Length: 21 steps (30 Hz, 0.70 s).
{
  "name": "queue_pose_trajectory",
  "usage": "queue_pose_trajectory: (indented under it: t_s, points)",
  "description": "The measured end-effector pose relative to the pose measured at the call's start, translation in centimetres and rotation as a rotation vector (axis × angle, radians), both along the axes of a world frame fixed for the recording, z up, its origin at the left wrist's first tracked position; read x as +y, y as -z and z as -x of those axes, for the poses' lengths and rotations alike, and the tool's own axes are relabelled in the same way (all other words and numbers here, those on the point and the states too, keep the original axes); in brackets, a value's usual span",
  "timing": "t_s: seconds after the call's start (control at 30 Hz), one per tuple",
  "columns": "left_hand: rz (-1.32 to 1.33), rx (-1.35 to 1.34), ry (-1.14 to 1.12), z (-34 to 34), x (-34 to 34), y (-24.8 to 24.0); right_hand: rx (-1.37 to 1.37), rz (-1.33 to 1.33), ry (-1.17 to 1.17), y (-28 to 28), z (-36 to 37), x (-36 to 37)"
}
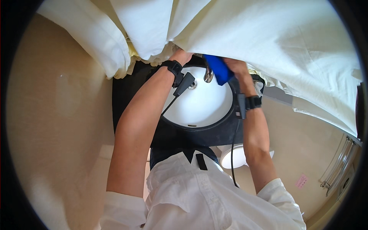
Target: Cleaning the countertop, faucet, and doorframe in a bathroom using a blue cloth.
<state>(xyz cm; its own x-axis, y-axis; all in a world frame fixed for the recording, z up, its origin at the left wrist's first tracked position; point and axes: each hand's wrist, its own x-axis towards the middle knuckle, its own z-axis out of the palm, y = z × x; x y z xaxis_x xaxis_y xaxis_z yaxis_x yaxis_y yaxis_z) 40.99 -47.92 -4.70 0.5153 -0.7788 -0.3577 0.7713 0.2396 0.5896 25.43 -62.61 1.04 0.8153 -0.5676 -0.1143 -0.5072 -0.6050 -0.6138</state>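
A white oval basin is set in a black counter in front of me. Over its far rim curves a shiny metal faucet. My right hand is closed on a blue cloth, which hangs down beside the faucet over the basin. The white curtain covers part of that hand's fingers. To the left of the faucet, my left hand reaches to the basin's far side. Its fingers disappear behind the hanging white fabric, so their grip is hidden.
A large white curtain drapes across the far side, low over the counter. Black straps with small dark devices and cables circle both wrists. A white toilet stands right of the counter, with metal rails on the far right wall.
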Motion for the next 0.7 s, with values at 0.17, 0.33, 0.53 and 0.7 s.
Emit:
queue_pose_trajectory:
  t_s: [0.17,0.33,0.53,0.7]
  points:
    - [-0.152,-0.158,0.133,-1.7,1.8,2.6,0.003,0.605,0.032,6.1,-3.3,3.2]
    - [-0.197,-0.199,0.066,-0.5,1.2,-0.4,-0.186,-0.161,0.569,6.0,-3.3,2.4]
    - [-0.281,-0.250,0.065,-0.3,2.2,-0.6,0.070,0.161,0.510,3.5,-2.7,4.0]
    - [-0.495,-0.454,0.247,-2.4,1.7,3.1,0.040,-0.101,0.471,3.2,1.5,8.4]
